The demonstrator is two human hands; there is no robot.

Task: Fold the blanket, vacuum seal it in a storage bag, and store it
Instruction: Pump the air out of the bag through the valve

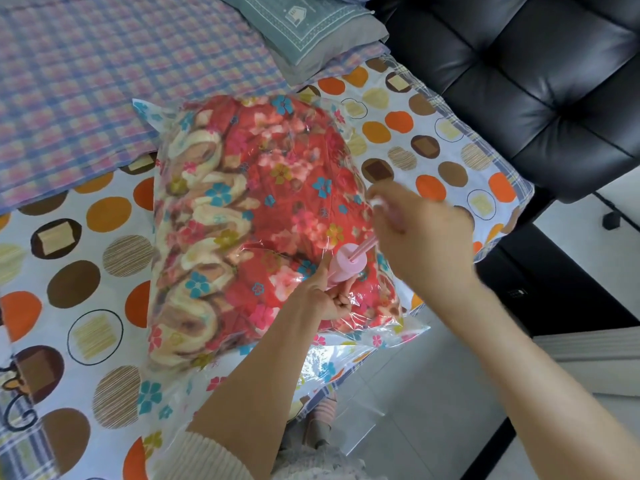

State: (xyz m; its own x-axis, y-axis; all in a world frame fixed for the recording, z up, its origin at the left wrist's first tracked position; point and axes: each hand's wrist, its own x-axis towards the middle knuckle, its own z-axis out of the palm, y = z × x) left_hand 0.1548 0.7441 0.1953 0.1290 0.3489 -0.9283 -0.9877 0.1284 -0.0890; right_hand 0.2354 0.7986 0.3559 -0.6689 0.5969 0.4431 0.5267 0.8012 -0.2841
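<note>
Bright, even daylight, soft and diffuse. Shadows are faint, with just a weak one under the left hand (318,296) gripping the pink plastic hand pump (346,268). White glare patch on the near edge of the clear flower-printed plastic storage bag (318,363). Dull sheen on the black tufted leather upholstery (519,81). The right hand (419,233), gripping the pump's handle, is motion-smeared. Wide-angle bending at the edges; overall slightly soft.

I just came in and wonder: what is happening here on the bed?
A person seems to be pumping air out of a clear storage bag holding a red floral blanket. The left hand grips the pink hand pump near its base; the right hand, blurred, grips its handle. The bag lies on a dotted bed sheet.
</note>
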